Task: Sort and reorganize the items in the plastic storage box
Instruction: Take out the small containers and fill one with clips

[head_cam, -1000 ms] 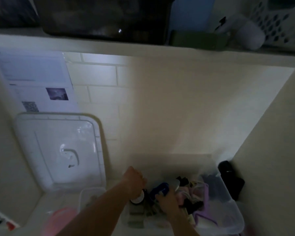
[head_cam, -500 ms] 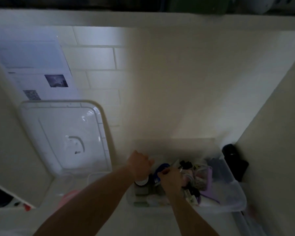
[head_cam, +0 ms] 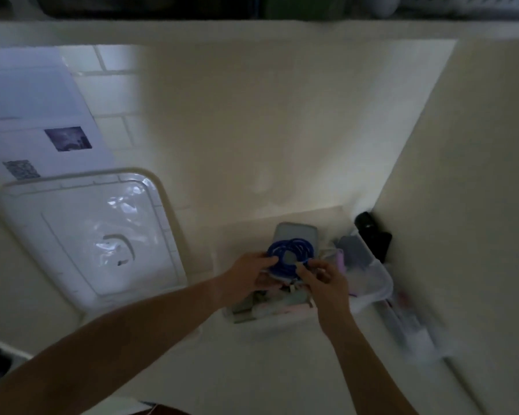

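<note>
Over the plastic storage box (head_cam: 375, 290), seen from our head camera, we hold a coil of blue cable (head_cam: 291, 254) lifted just above the jumble inside; the box sits on the pale counter near the corner of the wall, with its clear lid (head_cam: 87, 232) leaning against the tiles well to the left and a dark object (head_cam: 372, 235) wedged in the corner just beyond it; a grey, flat, rounded case (head_cam: 295, 232) shows behind the coil, though we cannot tell whether it is held with the cable or lies in the box; our left hand (head_cam: 249, 275) curls its fingers round the coil's left edge, gripping it; our right hand (head_cam: 327, 278) pinches the right edge between thumb and fingertips; the risk, as we judge it, is that the loops spring loose and tangle, since they are pinched only at two edges; a trailing end could also snag the small items below and drag them out over the rim; the dim, blurred view makes such snags hard to spot; both forearms reach forward from the lower frame, converging, wrists bent slightly inward above the box's near half.
</note>
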A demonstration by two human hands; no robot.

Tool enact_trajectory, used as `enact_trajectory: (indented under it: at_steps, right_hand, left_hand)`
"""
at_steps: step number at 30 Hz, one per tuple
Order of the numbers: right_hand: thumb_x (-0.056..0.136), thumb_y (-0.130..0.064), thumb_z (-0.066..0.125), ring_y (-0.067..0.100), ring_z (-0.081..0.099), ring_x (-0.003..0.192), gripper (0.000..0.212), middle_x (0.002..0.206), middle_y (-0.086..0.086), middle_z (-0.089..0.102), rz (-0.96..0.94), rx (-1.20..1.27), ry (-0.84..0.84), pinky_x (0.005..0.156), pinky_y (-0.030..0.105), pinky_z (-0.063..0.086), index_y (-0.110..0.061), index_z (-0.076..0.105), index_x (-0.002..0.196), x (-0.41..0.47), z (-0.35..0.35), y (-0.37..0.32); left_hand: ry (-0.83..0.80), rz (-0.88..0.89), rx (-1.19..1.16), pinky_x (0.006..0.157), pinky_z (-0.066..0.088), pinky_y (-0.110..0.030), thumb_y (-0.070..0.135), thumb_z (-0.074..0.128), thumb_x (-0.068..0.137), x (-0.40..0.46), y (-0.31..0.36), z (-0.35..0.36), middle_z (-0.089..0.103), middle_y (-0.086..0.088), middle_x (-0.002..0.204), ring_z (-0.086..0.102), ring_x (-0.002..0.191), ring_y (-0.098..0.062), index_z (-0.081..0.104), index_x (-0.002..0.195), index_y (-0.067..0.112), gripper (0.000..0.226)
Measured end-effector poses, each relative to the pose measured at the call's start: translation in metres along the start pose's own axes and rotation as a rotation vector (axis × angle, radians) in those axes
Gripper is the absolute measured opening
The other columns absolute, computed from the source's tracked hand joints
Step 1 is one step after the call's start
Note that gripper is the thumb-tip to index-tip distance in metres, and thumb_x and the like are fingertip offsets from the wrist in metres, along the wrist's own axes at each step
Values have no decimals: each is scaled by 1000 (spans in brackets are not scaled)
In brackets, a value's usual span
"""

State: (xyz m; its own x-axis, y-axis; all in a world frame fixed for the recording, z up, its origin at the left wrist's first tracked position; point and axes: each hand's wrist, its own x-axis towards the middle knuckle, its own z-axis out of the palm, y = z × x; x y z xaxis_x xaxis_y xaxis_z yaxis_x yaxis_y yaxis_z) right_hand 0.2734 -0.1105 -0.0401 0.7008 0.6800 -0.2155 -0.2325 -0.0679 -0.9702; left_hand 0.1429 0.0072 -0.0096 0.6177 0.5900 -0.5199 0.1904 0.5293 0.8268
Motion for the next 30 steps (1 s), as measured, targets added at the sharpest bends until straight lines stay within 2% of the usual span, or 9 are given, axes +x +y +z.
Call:
enact_trajectory:
  at_steps: [2,5,9,12,15,19,23,27,30]
  right_hand:
    - [83,-12,77,27,71,85,32,101,17,70,-31,58,0,65,32,59,-13,58,110,-16,-9,-8]
    - [84,-14,76,21,72,88,36,107,6,70,-25,78,8,64,28,57,-24,56,112,-37,-18,-12]
    - [82,-13,78,20,72,88,44,110,7,66,12,26,79,62,28,59,-20,57,120,-52,-31,-9]
    - [84,-15,75,22,71,92,42,112,6,63,21,-25,158,64,29,60,-19,58,122,-51,-47,-10]
    - [88,-10,69,22,68,96,33,112,6,63,37,-5,243,67,33,61,-18,58,119,-48,-66,-10]
    - [89,-7,69,20,67,96,38,109,8,64,66,62,408,67,32,62,-14,54,123,-37,-105,-11]
    - [84,-6,75,22,69,93,45,108,12,67,114,278,642,60,25,58,-6,55,125,-24,-159,-10]
    - [87,-9,72,21,70,79,41,106,18,69,207,367,864,59,24,57,0,60,125,-10,-212,7]
    - [87,-8,72,19,60,59,32,83,17,66,353,336,871,54,25,54,7,64,114,4,-237,28]
  left_hand:
    - [-6,109,-43,81,61,-40,13,70,90,-9,-11,13,72,-15,112,73,96,-30,62,120,7,32]
    - [76,168,-69,72,61,-35,15,80,81,-22,-24,33,70,-14,113,75,89,-25,60,117,7,42]
    - [83,201,-43,65,61,-29,8,81,79,-34,-39,50,67,-10,113,74,83,-20,53,120,8,50]
    - [48,189,-22,70,62,-33,9,81,79,-35,-45,65,64,-8,117,71,95,-23,52,116,14,47]
    - [-3,162,-45,78,62,-39,21,75,87,-29,-52,83,65,-7,123,69,104,-26,52,126,16,46]
    - [-66,117,-75,77,61,-35,24,58,99,-15,-61,112,65,-8,126,69,106,-27,52,129,16,32]
    - [-47,39,-84,67,59,-31,9,53,101,1,-64,149,59,-12,129,66,98,-28,52,115,12,14]
    - [-101,-14,-23,62,59,-31,4,52,99,13,-73,183,60,-15,115,66,82,-25,48,120,0,22]
    - [-136,-52,78,56,58,-28,7,54,100,23,-88,202,62,-13,107,67,80,-23,48,108,5,10]
